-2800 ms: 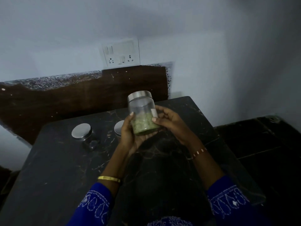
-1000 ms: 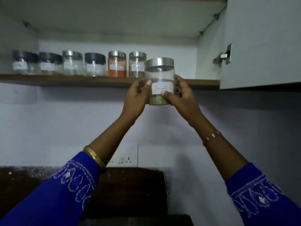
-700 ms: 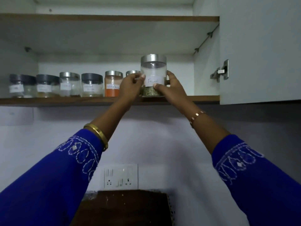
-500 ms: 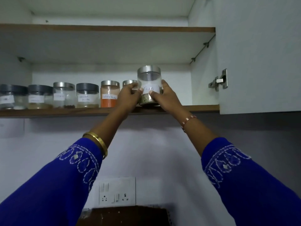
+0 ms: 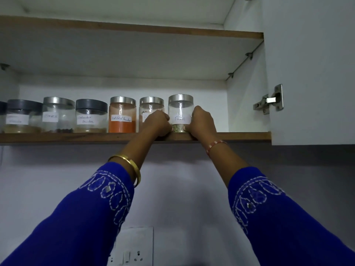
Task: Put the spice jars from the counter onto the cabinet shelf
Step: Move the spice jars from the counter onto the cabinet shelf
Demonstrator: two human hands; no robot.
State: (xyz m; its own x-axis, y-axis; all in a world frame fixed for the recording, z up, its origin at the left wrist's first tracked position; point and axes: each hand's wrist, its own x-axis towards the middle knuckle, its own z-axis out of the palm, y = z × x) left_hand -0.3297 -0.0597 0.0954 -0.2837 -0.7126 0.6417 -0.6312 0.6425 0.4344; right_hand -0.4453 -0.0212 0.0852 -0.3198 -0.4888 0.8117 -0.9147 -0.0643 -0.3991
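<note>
The fennel jar (image 5: 180, 114) stood upright on the cabinet shelf (image 5: 240, 135), at the right end of the row and just beside a steel-lidded jar (image 5: 151, 106) whose label was half hidden. The left hand (image 5: 156, 122) and right hand (image 5: 201, 121) were pressed against the jar's two sides low down, thumbs at its base, clasping it between them. The step in hand looked like seating the jar. To do it well, the base should sit flat and well back from the shelf's front edge, label facing out like the red chilli powder jar (image 5: 122, 115), with both hands opening evenly so the jar did not tip or knock its neighbour
</note>
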